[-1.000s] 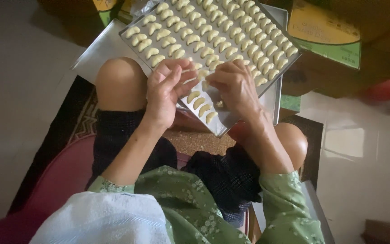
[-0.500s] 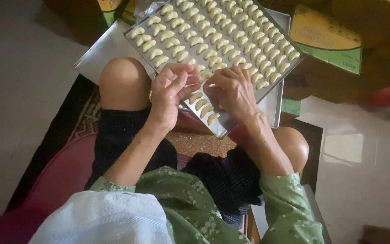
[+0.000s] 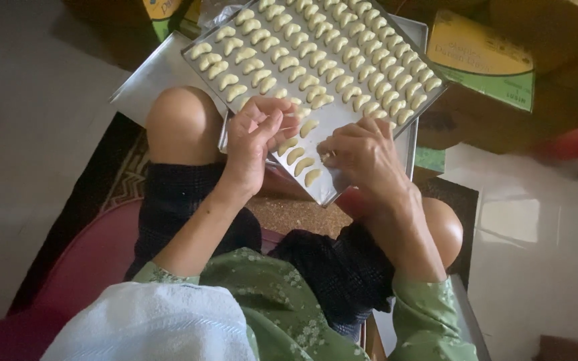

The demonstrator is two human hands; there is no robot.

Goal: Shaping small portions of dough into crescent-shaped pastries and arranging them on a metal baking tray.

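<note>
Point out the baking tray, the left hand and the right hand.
baking tray (image 3: 337, 175), head view, bare metal near its front corner.
left hand (image 3: 255, 144), head view, back of the hand, over the tray's near edge.
right hand (image 3: 362, 157), head view, back of the hand, fingers curled at the tray.

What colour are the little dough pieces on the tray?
Pale creamy yellow dough pieces, best seen in the head view.

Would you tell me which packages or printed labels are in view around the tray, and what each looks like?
Cardboard box: upper right, beyond the baking tray; flat top panel yellow, green side band with printing.
Second printed package: top edge, left of the tray; only a yellow and green corner shows.
No screens or signs are visible.
</note>
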